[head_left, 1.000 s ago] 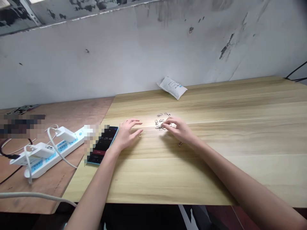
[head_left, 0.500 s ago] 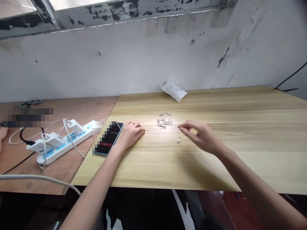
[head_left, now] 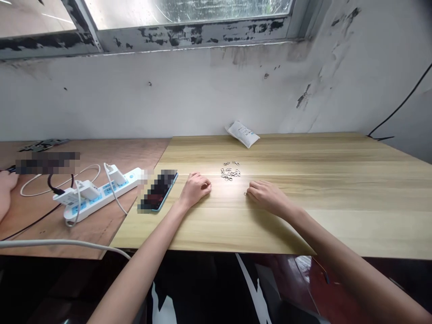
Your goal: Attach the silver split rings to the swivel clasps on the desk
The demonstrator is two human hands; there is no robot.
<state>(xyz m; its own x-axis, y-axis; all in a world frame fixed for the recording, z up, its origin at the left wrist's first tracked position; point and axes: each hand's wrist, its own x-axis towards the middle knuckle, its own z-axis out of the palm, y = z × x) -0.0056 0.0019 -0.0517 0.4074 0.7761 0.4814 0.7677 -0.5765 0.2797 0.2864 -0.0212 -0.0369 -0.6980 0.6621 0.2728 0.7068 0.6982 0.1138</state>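
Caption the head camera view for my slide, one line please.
Left hand and right hand rest on a pale wooden tabletop, either side of a heap of small silver metal clasps.

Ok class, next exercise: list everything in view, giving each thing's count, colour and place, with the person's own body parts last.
small metal clasps: a heap, too many to count, silver, mid-desk
single clasp: one, silver, right of the heap
pale wooden desk: one, light tan, centre
brown board: one, brown, left of the desk
packet: one, white, at the desk's back edge
phone: one, blue-edged, screen blurred, on the desk's left
power strip: one, white and blue, on the board
chargers: two, white, in the strip
window: one, grey frame, top
another person's hand: one, far left edge
left hand: one, on the desk, beside the phone
right hand: one, fingertips at the single clasp
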